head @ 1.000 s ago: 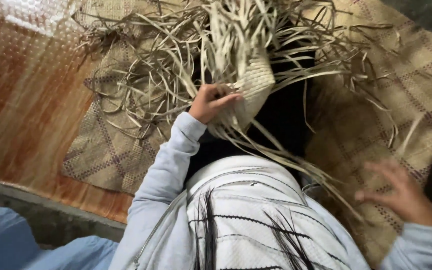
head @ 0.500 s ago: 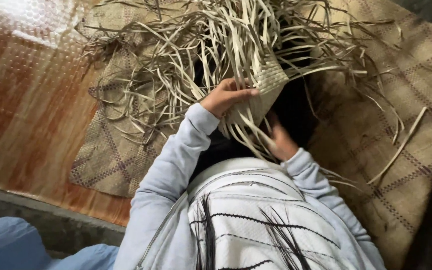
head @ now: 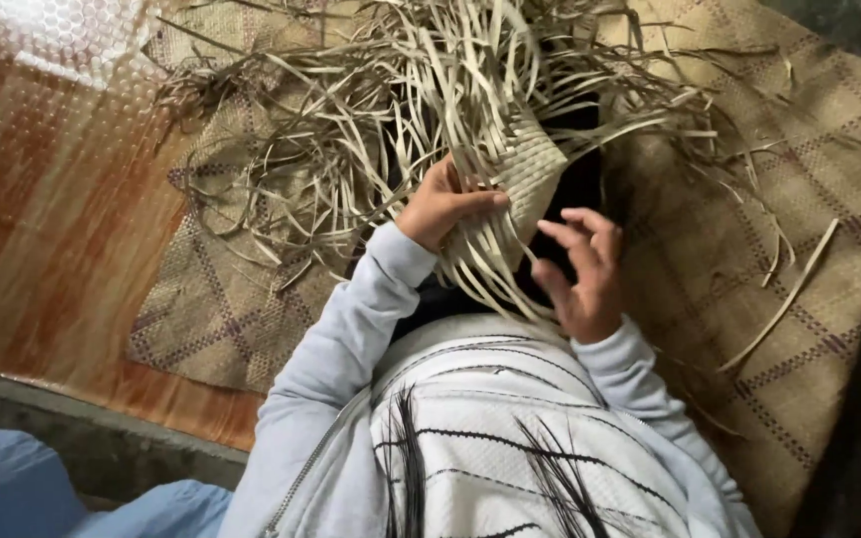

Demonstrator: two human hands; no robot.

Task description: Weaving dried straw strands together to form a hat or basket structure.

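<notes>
A partly woven piece of pale dried leaf strips (head: 535, 164) rests in front of me, with many loose strips (head: 371, 130) fanning out from it to the left and upward. My left hand (head: 442, 204) grips the lower left edge of the woven piece, thumb over the strips. My right hand (head: 582, 269) hovers just right of and below it, fingers spread, palm toward the hanging strips, holding nothing. Pale blue sleeves cover both arms. A white cloth with thin black lines (head: 510, 448) lies over my lap.
A large woven mat with purple grid lines (head: 769, 259) lies under the work and stretches right. A glossy reddish-brown floor covering (head: 42, 219) lies to the left. A grey concrete step (head: 92, 438) and blue cloth (head: 12, 493) sit at the lower left.
My right hand came in from the far right to beside the woven piece, then opened its fingers. My left hand kept its grip and shifted slightly upward.
</notes>
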